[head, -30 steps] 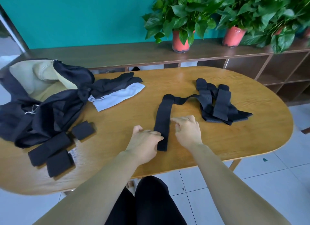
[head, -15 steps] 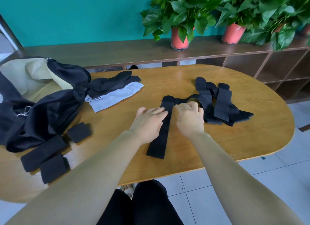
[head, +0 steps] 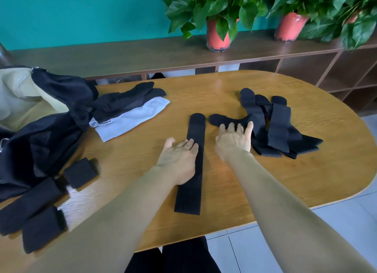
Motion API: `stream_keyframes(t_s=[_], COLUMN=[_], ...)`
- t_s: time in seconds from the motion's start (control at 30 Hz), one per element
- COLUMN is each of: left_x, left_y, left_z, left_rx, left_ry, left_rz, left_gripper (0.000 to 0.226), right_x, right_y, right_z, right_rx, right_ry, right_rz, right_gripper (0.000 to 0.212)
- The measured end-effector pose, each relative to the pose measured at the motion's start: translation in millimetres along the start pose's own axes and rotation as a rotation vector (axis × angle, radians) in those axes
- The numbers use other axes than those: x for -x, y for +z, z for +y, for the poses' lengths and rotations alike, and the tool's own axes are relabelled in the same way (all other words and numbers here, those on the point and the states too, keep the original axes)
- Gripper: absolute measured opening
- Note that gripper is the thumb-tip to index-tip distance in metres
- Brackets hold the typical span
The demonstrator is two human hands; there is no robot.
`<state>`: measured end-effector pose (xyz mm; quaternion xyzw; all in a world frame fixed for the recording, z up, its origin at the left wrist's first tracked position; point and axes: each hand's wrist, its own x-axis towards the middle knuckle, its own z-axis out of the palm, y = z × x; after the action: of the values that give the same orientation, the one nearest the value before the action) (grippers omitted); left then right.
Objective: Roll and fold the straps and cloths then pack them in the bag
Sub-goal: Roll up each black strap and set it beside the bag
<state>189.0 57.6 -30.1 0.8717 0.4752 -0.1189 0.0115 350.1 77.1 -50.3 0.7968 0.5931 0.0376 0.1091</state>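
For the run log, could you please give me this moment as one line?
left hand: flat on long strap | right hand: open, fingertips on strap pile | bag: open

The bag [head: 51, 134] runs off the left edge, so its full shape cannot be told. The left hand [head: 177, 160] covers part of the flat strap [head: 196, 128] (its left margin), and the rolled straps [head: 43, 228] at lower left are blurred.

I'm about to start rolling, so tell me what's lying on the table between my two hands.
In the head view, the long black strap lies flat between the left hand and the right hand; the left hand touches its edge.
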Motion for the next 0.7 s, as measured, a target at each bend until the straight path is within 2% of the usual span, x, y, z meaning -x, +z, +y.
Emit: stream_keyframes(t_s=[0.3, 0.43, 0.6, 0.7], left_x=[31, 49, 81, 102], left_y=[4, 6, 14, 25], left_z=[-9, -15, -21, -21], left_rx=[0.021, 0.091, 0.167, 0.237], left_ry=[-0.056, -0.057, -0.016, 0.04], left_rz=[0.023, 0.107, 0.201, 0.315], left_gripper=[0.055, 0.051, 0.047, 0.04], right_x=[8, 29, 70, 96], right_y=[-5, -13, -24, -23], right_z=[0, -2, -4, -4], right_rx=[-0.051, -0.082, -0.205, -0.292], right_ry=[-0.026, -0.089, -0.189, -0.26], right_rz=[-0.009, 0.048, 0.13, 0.174], right_gripper=[0.056, 0.061, 0.049, 0.045])
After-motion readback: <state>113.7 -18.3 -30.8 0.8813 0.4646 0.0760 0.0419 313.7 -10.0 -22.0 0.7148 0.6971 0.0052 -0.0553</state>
